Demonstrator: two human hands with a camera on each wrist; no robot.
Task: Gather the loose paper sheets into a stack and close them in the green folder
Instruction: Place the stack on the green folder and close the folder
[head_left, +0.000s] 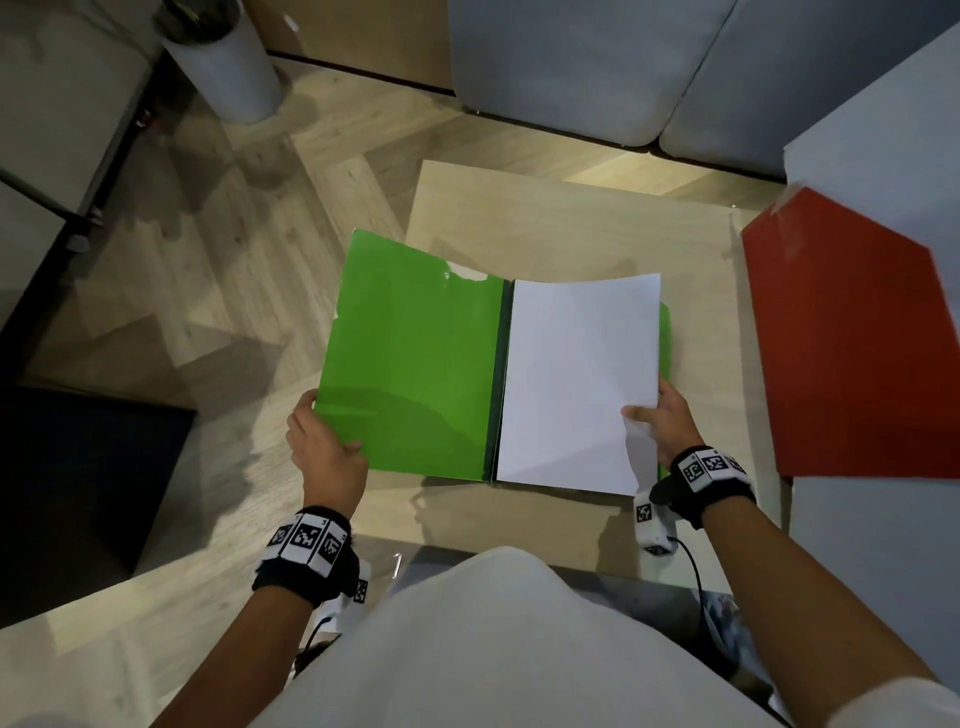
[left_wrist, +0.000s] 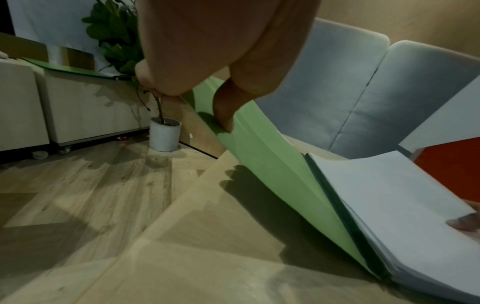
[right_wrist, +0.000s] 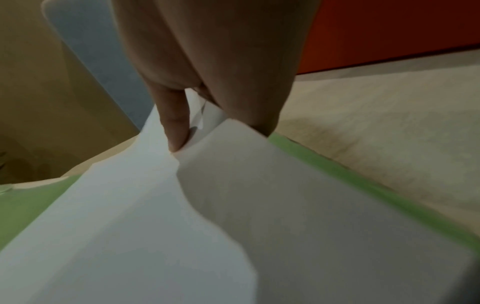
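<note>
The green folder (head_left: 415, 364) lies open on a small wooden table (head_left: 571, 223). Its left cover is lifted off the table and juts past the table's left edge. My left hand (head_left: 324, 441) pinches that cover's near left corner, thumb on top; the left wrist view shows the green cover (left_wrist: 272, 164) tilted up. A stack of white paper sheets (head_left: 576, 384) rests on the folder's right half, against the dark spine. My right hand (head_left: 665, 421) grips the sheets' near right corner, thumb on top, and bends the paper (right_wrist: 182, 195) upward there.
A red board (head_left: 852, 353) lies at the table's right side, close to my right hand. A grey sofa (head_left: 623, 67) stands beyond the table. A white plant pot (head_left: 228, 67) is on the wooden floor at the far left. A dark block (head_left: 78, 478) sits left of me.
</note>
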